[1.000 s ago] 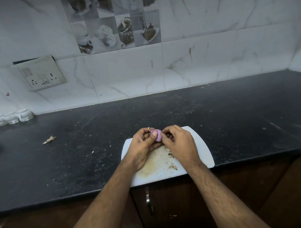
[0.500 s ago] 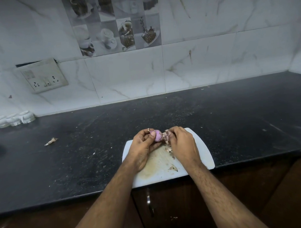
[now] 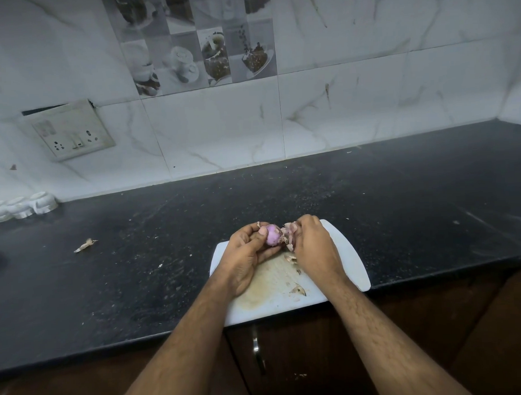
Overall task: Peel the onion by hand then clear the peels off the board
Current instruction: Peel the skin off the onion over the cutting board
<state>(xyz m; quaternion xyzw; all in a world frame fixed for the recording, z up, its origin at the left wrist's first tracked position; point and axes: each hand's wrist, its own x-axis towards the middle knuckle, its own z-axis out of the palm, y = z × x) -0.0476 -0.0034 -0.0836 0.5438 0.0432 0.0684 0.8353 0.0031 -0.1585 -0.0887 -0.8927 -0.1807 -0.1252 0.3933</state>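
A small purple onion (image 3: 271, 234) sits in my left hand (image 3: 249, 254), held just above the far part of the white cutting board (image 3: 344, 253). My right hand (image 3: 312, 245) pinches a strip of papery peel (image 3: 290, 229) that still hangs from the onion's right end. Loose peel bits lie on the board: one near its middle (image 3: 290, 257) and one toward the front edge (image 3: 298, 290). The board's middle is stained brownish.
The board lies at the front edge of a black stone counter (image 3: 401, 210). A stray peel (image 3: 85, 244) rests on the counter to the left. White cups (image 3: 23, 207) stand at the back left by the tiled wall. A cabinet handle (image 3: 255, 348) shows below.
My right hand has drawn away to the right, pulling a strip of peel off the onion and baring more purple flesh. The left hand has kept hold of the onion.
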